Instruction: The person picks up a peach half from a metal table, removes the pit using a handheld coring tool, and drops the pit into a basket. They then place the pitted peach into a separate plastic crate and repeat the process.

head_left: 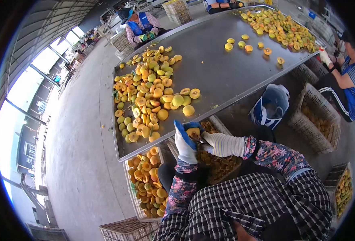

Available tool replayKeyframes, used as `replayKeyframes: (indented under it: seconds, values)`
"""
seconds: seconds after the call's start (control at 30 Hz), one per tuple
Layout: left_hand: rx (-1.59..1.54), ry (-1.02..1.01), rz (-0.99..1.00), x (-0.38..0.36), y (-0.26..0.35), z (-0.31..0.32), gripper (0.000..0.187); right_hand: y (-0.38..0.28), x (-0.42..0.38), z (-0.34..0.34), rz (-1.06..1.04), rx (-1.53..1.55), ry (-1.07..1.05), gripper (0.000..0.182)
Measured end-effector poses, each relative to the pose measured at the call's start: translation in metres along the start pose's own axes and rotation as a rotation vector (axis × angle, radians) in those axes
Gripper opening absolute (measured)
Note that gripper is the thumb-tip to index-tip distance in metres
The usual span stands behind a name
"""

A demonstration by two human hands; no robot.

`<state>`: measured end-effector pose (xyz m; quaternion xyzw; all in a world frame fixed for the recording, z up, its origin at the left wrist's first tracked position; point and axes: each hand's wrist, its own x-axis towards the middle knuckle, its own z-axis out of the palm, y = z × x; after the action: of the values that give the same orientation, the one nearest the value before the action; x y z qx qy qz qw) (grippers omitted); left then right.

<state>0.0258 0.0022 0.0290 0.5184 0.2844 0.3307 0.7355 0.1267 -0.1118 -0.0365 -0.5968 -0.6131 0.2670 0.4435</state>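
Observation:
My left hand (pixel 185 140), in a white glove with blue palm, is closed round a halved yellow fruit (pixel 193 132) near the table's front edge. Close against it from the right, my right hand (pixel 209 141) in a pale glove is closed on a small tool, probably a knife, whose shape is mostly hidden. Both hands are above a crate of fruit pieces (pixel 219 165). Beyond them, a heap of halved and whole fruit (pixel 147 94) lies on the metal table (pixel 209 72).
A crate of fruit halves (pixel 147 182) stands at lower left. Right of my hands are a blue-and-white bucket (pixel 270 105) and another crate (pixel 316 118). Co-workers sit at the table's far left (pixel 140 26) and right (pixel 348 80). More fruit (pixel 282 30) lies at the table's far right.

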Motion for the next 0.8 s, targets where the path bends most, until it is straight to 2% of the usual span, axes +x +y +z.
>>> replayKeyframes:
  seconds: [0.03,0.07,0.13,0.2,0.23,0.27,0.3,0.37,0.43,0.47,0.53,0.6,0.67,0.8]
  values:
    - [-0.034,-0.065,-0.088,0.003,0.006,-0.003,0.071,0.001,0.002,-0.001,-0.018,0.101,-0.019,0.035]
    - [-0.079,-0.122,-0.174,0.003,0.009,-0.007,0.072,0.000,-0.001,-0.001,0.063,0.292,-0.087,0.035]
    - [0.041,-0.204,-0.081,0.011,0.002,-0.014,0.073,-0.024,-0.002,-0.018,0.124,0.223,-0.081,0.035]
    - [0.082,-0.199,0.042,0.020,-0.014,-0.021,0.073,-0.042,-0.005,-0.027,0.021,-0.284,0.066,0.036]
    - [-0.097,-0.191,0.051,0.017,-0.012,-0.015,0.072,-0.043,-0.005,-0.026,-0.009,-0.313,0.134,0.037]
    - [-0.136,-0.135,0.128,0.015,-0.014,-0.007,0.069,-0.042,-0.004,-0.023,-0.047,-0.332,0.209,0.039]
    - [-0.147,-0.118,0.184,0.019,-0.022,-0.006,0.064,-0.027,0.004,-0.018,-0.246,-0.437,0.285,0.037]
    - [-0.092,-0.133,0.170,0.013,-0.023,-0.011,0.062,-0.035,0.003,-0.011,-0.033,-0.182,0.205,0.034]
    - [-0.385,-0.273,-0.055,0.023,-0.030,-0.021,0.061,-0.084,0.001,-0.027,0.731,0.476,-0.113,0.032]
    - [-0.534,-0.341,-0.169,0.027,-0.035,-0.025,0.061,-0.074,0.001,-0.023,0.466,0.324,-0.051,0.033]
    - [-0.510,-0.315,-0.253,0.026,-0.028,-0.022,0.062,-0.048,-0.001,-0.009,-0.055,0.033,0.074,0.033]
    - [-0.507,-0.294,-0.310,0.029,-0.027,-0.021,0.063,-0.050,-0.003,-0.004,0.193,0.369,0.085,0.034]
    - [-0.590,-0.312,-0.369,0.030,-0.027,-0.021,0.062,-0.081,-0.005,-0.013,0.683,0.658,-0.005,0.035]
    - [-0.804,-0.330,-0.384,0.020,-0.022,-0.014,0.059,-0.078,-0.007,-0.019,0.755,1.009,-0.112,0.039]
